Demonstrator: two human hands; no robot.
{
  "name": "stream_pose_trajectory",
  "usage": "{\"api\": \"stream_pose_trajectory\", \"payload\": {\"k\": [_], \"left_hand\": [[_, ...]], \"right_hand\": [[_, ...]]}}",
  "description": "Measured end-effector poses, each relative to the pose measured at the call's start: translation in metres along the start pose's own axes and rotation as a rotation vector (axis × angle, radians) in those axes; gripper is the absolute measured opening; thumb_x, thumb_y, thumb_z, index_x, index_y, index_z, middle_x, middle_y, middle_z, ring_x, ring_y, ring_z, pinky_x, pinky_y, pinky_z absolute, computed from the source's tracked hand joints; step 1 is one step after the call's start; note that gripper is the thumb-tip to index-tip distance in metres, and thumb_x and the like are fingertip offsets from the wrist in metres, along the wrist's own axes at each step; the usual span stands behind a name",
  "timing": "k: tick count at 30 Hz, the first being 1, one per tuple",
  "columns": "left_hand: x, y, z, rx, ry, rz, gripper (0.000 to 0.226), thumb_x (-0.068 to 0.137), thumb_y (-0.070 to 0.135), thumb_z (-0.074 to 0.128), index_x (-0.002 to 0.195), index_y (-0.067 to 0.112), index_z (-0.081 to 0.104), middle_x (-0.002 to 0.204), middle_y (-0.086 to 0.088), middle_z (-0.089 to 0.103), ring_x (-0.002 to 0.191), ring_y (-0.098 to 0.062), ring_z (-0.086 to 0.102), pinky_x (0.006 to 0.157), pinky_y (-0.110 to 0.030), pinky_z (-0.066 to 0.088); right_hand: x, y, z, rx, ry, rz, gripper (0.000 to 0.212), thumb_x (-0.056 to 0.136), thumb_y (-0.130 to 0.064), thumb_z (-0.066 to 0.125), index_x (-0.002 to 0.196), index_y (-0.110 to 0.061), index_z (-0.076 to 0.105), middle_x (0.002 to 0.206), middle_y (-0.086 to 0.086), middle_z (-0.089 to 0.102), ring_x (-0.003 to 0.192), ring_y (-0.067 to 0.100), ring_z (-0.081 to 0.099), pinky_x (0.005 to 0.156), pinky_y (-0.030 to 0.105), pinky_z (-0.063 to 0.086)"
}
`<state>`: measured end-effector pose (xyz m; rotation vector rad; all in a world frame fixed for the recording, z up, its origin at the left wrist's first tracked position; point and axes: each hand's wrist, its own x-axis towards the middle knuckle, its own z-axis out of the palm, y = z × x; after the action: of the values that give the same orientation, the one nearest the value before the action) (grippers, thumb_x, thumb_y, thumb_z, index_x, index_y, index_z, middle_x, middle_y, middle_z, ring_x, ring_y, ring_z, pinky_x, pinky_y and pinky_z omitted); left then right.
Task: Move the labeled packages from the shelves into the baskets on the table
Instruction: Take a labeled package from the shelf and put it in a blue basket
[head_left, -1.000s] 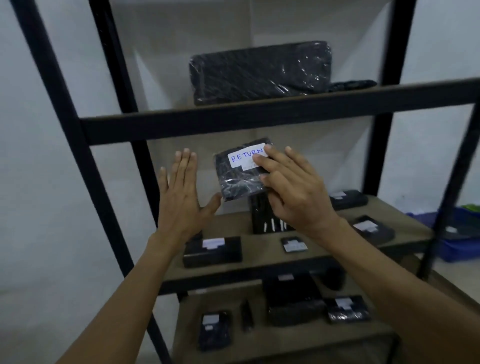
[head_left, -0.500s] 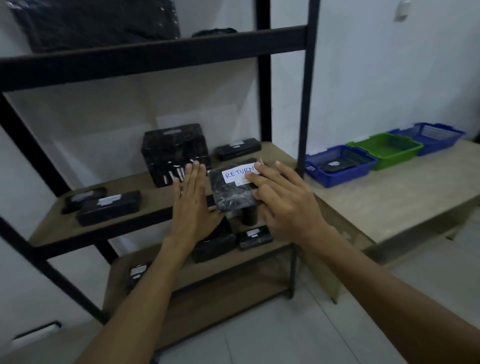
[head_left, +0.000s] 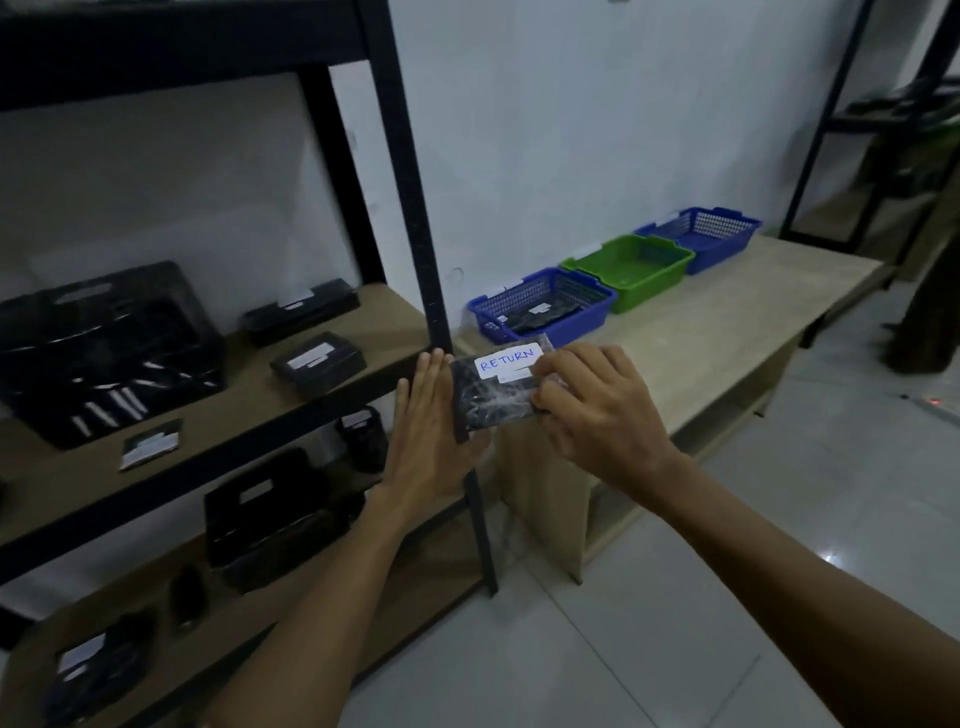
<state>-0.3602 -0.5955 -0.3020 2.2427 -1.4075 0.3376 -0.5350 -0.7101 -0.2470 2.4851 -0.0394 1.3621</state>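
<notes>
The table (head_left: 701, 332) with its baskets has come into view beside the shelf; the right hand (head_left: 597, 410) grips the RETURN package (head_left: 493, 395), the left hand (head_left: 423, 426) open-palmed against it, so delivery comes next.

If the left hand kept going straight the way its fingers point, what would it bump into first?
Probably the black shelf post. The left hand is flat, fingers pointing up and away, fingertips right at the post in the picture. Depth is unclear, so it might slip past toward the wall.

View: single head-worn wide-angle | aimed forward and down | hands seen close | black metal shelving rack (head_left: 410, 218) left | light wooden table (head_left: 727, 332) right
</notes>
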Motion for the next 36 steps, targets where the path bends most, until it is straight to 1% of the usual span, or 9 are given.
{"api": "stream_pose_trajectory", "payload": {"k": [3,8,11,15,18,22,27,29,36], "left_hand": [[0.04,0.008,0.036,-0.046,-0.053,-0.011,0.095,0.085,0.053,0.054,0.152,0.012,0.002,0.16,-0.004,-0.005,0.142,-0.009,-0.017,0.116,-0.035,-0.01],[0.103,0.018,0.085,-0.077,-0.073,-0.011,0.1,0.083,0.053,0.06,0.152,0.011,0.002,0.159,-0.003,-0.008,0.138,-0.006,-0.02,0.111,-0.025,-0.022],[0.132,0.028,0.11,-0.121,-0.083,-0.04,0.1,0.08,0.053,0.059,0.151,0.01,0.003,0.158,-0.002,-0.007,0.141,-0.01,-0.016,0.114,-0.031,-0.013],[0.174,0.033,0.156,-0.122,-0.149,-0.101,0.102,0.082,0.045,0.067,0.152,0.01,0.001,0.16,-0.005,-0.006,0.143,-0.01,-0.016,0.113,-0.031,-0.014],[0.206,0.035,0.185,-0.085,-0.158,-0.169,0.102,0.082,0.044,0.068,0.152,0.011,0.001,0.161,-0.005,-0.004,0.142,-0.008,-0.016,0.115,-0.033,-0.011],[0.24,0.038,0.218,-0.085,-0.184,-0.309,0.104,0.082,0.054,0.064,0.152,0.011,-0.001,0.16,-0.005,-0.005,0.146,-0.015,-0.009,0.118,-0.037,-0.005],[0.268,0.031,0.25,-0.065,-0.225,-0.468,0.11,0.078,0.064,0.061,0.152,0.011,0.0,0.161,-0.006,-0.003,0.147,-0.018,-0.006,0.118,-0.044,-0.001],[0.278,0.021,0.263,-0.062,-0.217,-0.489,0.112,0.076,0.066,0.063,0.152,0.013,0.001,0.161,-0.005,-0.002,0.147,-0.018,-0.004,0.118,-0.047,0.002],[0.319,-0.031,0.316,-0.098,-0.247,-0.629,0.124,0.066,0.076,0.063,0.152,0.015,-0.001,0.161,-0.005,-0.002,0.147,-0.016,-0.004,0.119,-0.047,0.001]], "right_hand": [[-0.009,0.042,0.025,0.008,-0.022,0.036,0.014,0.088,-0.014,0.056,0.074,-0.011,0.059,0.086,0.01,0.062,0.074,0.027,0.054,0.062,0.036,0.036],[-0.023,0.102,0.062,0.008,-0.05,0.051,0.024,0.092,-0.018,0.048,0.071,-0.011,0.058,0.079,0.01,0.057,0.067,0.026,0.05,0.059,0.035,0.033],[-0.034,0.135,0.082,0.028,-0.077,0.08,0.021,0.089,-0.015,0.052,0.07,-0.01,0.058,0.078,0.01,0.058,0.068,0.025,0.048,0.057,0.035,0.033],[-0.051,0.189,0.117,0.058,-0.12,0.076,0.026,0.093,-0.018,0.045,0.072,-0.01,0.059,0.079,0.01,0.058,0.072,0.023,0.045,0.057,0.034,0.032],[-0.06,0.234,0.145,0.104,-0.151,0.051,0.02,0.089,-0.015,0.051,0.073,-0.009,0.06,0.078,0.009,0.058,0.067,0.025,0.05,0.056,0.034,0.034],[-0.068,0.286,0.181,0.196,-0.16,0.018,0.013,0.083,-0.009,0.058,0.07,-0.009,0.059,0.073,0.008,0.056,0.063,0.025,0.048,0.054,0.034,0.034],[-0.07,0.338,0.237,0.3,-0.246,-0.003,0.01,0.079,-0.006,0.061,0.069,-0.008,0.06,0.073,0.008,0.056,0.063,0.026,0.048,0.052,0.037,0.038],[-0.07,0.352,0.266,0.344,-0.276,-0.027,0.009,0.079,-0.006,0.061,0.07,-0.008,0.06,0.074,0.008,0.056,0.063,0.026,0.048,0.051,0.036,0.035],[-0.074,0.376,0.38,0.443,-0.399,-0.053,0.006,0.077,-0.007,0.064,0.072,-0.008,0.06,0.076,0.007,0.056,0.067,0.025,0.051,0.051,0.035,0.037]]}}
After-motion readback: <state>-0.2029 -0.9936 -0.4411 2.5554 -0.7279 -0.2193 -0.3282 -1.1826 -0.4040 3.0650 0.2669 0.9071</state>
